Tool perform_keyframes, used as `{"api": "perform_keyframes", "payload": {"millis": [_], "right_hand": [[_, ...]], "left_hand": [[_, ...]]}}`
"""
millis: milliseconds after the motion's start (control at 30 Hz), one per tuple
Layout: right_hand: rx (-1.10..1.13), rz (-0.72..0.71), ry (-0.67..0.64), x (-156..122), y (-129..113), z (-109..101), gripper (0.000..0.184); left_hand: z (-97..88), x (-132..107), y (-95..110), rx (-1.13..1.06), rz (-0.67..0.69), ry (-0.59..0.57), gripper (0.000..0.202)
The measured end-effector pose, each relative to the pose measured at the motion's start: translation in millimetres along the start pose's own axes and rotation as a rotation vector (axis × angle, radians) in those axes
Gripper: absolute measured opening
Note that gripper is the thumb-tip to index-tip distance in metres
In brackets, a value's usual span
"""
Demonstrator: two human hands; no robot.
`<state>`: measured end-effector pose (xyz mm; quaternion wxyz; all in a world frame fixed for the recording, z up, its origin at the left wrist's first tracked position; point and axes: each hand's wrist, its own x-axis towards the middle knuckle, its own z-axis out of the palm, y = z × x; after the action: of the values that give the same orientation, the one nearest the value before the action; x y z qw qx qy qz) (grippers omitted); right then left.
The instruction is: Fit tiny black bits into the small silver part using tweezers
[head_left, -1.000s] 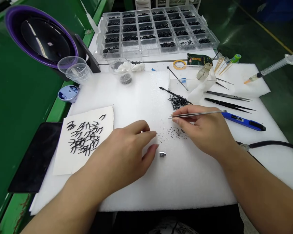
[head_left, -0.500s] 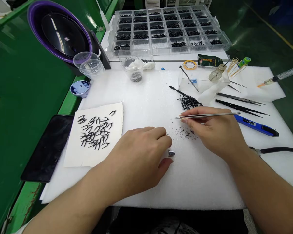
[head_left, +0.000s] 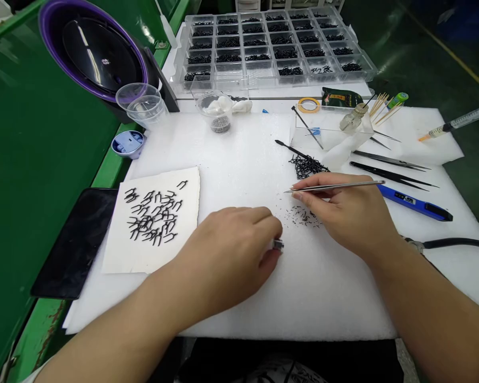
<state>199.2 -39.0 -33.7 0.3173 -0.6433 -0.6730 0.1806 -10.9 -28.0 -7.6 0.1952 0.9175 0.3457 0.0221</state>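
Note:
My left hand (head_left: 233, 250) is closed around a small silver-tipped object (head_left: 278, 244). Only its metal end shows past the fingers, so its kind is hidden. In my right hand (head_left: 345, 213) is a pair of metal tweezers (head_left: 343, 186), pinched near the tips, which point left. Below those tips, tiny dark bits (head_left: 303, 215) lie scattered on the white foam sheet (head_left: 239, 159). Just beyond the right hand is a pile of black bent pieces (head_left: 306, 167). Several black forked pieces (head_left: 154, 215) lie on a square of white paper (head_left: 115, 255) left of my left hand.
A clear compartment box (head_left: 259, 69) with black parts spans the back. Plastic cups (head_left: 143, 109) and a purple-rimmed black device (head_left: 99, 50) stand at left, above a black tablet (head_left: 74, 244). To the right lie black tweezers (head_left: 391, 174), a blue pen-like tool (head_left: 417, 203) and a syringe (head_left: 459, 121).
My left thumb has drawn in toward the fingers around the silver-tipped object, whose end has turned slightly. The right hand keeps hold of the tweezers. The whole view has shifted slightly.

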Motion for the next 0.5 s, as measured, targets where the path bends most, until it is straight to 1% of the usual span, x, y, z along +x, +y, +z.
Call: {"api": "perform_keyframes", "payload": {"millis": [100,200,300,433,500], "right_hand": [[0.034,0.023,0.031,-1.7,-2.0,-1.1,0.007],[0.107,0.028,0.088,-7.7,-7.9,-4.5,0.008],[0.157,0.004,0.108,-16.4,-16.8,-9.2,0.007],[0.291,-0.079,0.059,-25.5,-24.9,-11.6,0.009],[0.35,-0.116,0.039,-27.4,-26.0,-10.5,0.012]], "left_hand": [[-4.2,0.8,-3.2,-0.028,-0.119,0.112,0.013],[-7.2,3.6,-4.6,-0.054,-0.197,0.177,0.013],[-7.3,6.0,-4.0,-0.085,-0.204,0.206,0.011],[-7.1,7.5,-1.9,-0.14,-0.212,0.252,0.01],[-8.3,8.0,-0.6,-0.166,-0.225,0.25,0.01]]}}
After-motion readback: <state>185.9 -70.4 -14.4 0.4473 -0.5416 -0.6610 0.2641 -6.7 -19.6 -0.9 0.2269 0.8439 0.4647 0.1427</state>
